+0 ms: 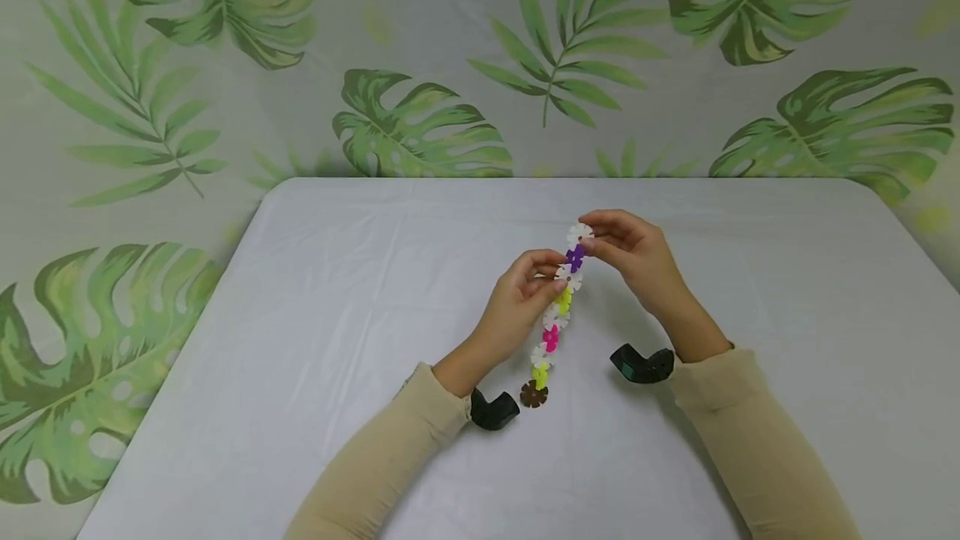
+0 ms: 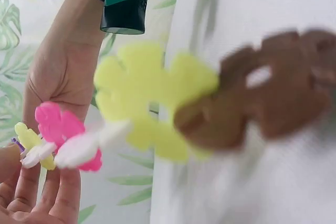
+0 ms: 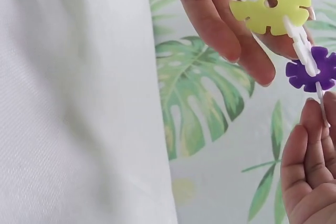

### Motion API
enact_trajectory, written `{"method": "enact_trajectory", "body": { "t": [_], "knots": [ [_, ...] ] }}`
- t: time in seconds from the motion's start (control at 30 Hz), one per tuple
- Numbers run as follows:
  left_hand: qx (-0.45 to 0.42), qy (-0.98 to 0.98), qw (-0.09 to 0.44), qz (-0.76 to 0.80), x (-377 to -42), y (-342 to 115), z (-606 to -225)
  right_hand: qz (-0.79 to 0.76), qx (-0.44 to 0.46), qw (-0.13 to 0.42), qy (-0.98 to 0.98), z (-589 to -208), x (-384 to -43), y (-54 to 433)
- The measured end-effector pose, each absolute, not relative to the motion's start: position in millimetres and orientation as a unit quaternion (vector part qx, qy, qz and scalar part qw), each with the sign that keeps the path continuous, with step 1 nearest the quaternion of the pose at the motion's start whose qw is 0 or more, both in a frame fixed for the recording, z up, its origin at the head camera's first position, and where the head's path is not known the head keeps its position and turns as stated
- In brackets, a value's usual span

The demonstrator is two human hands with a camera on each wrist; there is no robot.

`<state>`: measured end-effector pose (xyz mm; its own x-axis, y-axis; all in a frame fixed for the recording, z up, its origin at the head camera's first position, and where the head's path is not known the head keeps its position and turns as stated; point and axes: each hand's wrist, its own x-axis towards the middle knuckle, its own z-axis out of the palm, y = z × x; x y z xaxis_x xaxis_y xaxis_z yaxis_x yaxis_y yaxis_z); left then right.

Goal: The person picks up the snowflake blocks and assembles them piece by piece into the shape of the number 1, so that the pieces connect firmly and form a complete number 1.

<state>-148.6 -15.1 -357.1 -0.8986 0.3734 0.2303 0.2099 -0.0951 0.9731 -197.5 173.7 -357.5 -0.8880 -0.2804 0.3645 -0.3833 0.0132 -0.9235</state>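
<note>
A chain of flower-shaped interlocking plastic discs slants between both hands, in white, purple, yellow and pink. At its top, my right hand [image 1: 637, 261] pinches a white disc [image 1: 580, 234] between thumb and fingers. Just below it sits a purple disc [image 3: 313, 70]. My left hand [image 1: 517, 298] grips the chain lower down, thumb and fingers around a white disc [image 1: 570, 278] and the yellow disc [image 3: 270, 2] beside it. Further along come a pink disc [image 2: 60, 128], another yellow disc [image 2: 134, 85] and a brown disc [image 2: 283, 85], which forms the lower end. Fingers partly hide the upper discs.
A white-covered table [image 1: 337, 273] lies beneath the hands. Behind it hangs a leaf-patterned cloth [image 1: 420, 15]. Black wrist cameras stick out inward from the left cuff [image 1: 495, 410] and the right cuff [image 1: 643, 364], on either side of the chain.
</note>
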Motion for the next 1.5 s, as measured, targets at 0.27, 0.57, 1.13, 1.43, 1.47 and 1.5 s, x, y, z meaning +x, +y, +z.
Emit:
{"method": "enact_trajectory", "body": {
  "t": [0.27,0.57,1.13,1.43,1.47,1.5],
  "knots": [
    [0.22,0.67,0.046,0.708,-160,-19,-368,0.659,0.219,0.021,-0.719,-367,-210,167],
    [0.199,0.699,0.095,0.68,-174,-29,-377,0.634,0.194,-0.006,-0.748,-383,-225,161],
    [0.15,0.795,0.138,0.572,-207,-38,-420,0.59,0.14,-0.115,-0.787,-408,-243,153],
    [0.16,0.856,0.136,0.472,-206,-35,-414,0.514,0.117,-0.144,-0.838,-407,-242,148],
    [0.161,0.859,0.135,0.467,-206,-35,-413,0.506,0.116,-0.146,-0.842,-406,-242,148],
    [0.161,0.862,0.134,0.462,-206,-35,-412,0.503,0.111,-0.149,-0.844,-406,-242,149]
  ]
}}
